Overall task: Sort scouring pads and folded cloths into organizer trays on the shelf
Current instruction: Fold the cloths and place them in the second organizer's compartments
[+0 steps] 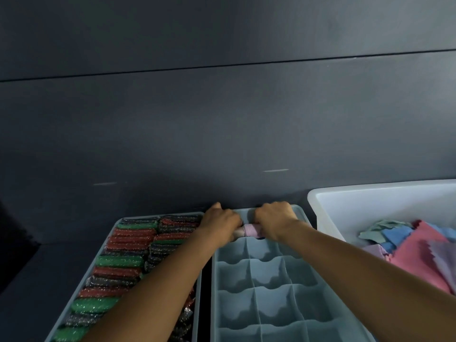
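Observation:
A blue-grey organizer tray (271,299) with many square compartments lies in front of me. Over its far row, my left hand (220,219) and my right hand (276,218) both grip a rolled pale pink cloth (251,230) from either end. The cloth sits at the tray's back row, partly hidden by my fingers. To the left, a second tray (98,248) is packed with rows of glittery red, green and dark scouring pads (118,261); my left forearm crosses over it.
A white tub (345,206) at the right holds a loose heap of pink, blue, green and lilac cloths (417,245). A dark wall rises right behind the trays. A narrow dark gap separates the two trays.

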Tool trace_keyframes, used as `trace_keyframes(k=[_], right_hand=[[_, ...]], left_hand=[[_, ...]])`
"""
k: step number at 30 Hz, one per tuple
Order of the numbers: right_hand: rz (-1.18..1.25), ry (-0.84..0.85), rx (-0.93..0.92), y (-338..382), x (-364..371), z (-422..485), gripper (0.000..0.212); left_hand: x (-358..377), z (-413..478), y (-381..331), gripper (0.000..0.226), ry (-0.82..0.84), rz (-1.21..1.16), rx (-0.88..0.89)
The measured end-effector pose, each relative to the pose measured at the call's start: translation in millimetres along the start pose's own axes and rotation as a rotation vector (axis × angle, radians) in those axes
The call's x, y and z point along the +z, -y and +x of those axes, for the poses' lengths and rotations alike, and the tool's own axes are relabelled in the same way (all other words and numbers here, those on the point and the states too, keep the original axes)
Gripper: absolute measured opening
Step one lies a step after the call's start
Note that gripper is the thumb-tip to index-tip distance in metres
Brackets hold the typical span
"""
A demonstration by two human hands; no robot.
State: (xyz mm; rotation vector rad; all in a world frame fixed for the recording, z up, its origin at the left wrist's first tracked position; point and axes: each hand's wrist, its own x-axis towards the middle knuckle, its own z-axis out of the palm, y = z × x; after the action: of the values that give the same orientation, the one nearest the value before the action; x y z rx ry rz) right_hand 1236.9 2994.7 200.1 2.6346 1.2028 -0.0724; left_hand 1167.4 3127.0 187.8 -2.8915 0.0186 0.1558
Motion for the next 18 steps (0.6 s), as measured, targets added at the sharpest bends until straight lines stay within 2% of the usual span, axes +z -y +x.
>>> trace_keyframes(k=[6, 9, 12, 15, 18], right_hand=[[-0.08, 0.054, -0.039, 13, -5, 8, 0.033], [0.092, 0.148, 0.023, 5, -8, 2, 0.043], [0.345, 0.183, 0.042, -10, -10, -15, 0.031], [0.389, 0.003, -0.017, -25, -11, -39, 0.018], [0.497, -0.36, 0.014, -55, -15, -75, 0.025]], left_hand=[[1, 1, -4, 0.016, 0.019, 0.012, -0.023], [-1, -2, -5, 0.016, 0.011, -0.023, -0.028], [-3, -5, -3, 0.017, -0.038, -0.148, -0.038], [-7, -8, -10, 0.035, -0.158, -0.268, -0.055], [-18, -18, -32, 0.051, -0.264, -0.533, -0.045]])
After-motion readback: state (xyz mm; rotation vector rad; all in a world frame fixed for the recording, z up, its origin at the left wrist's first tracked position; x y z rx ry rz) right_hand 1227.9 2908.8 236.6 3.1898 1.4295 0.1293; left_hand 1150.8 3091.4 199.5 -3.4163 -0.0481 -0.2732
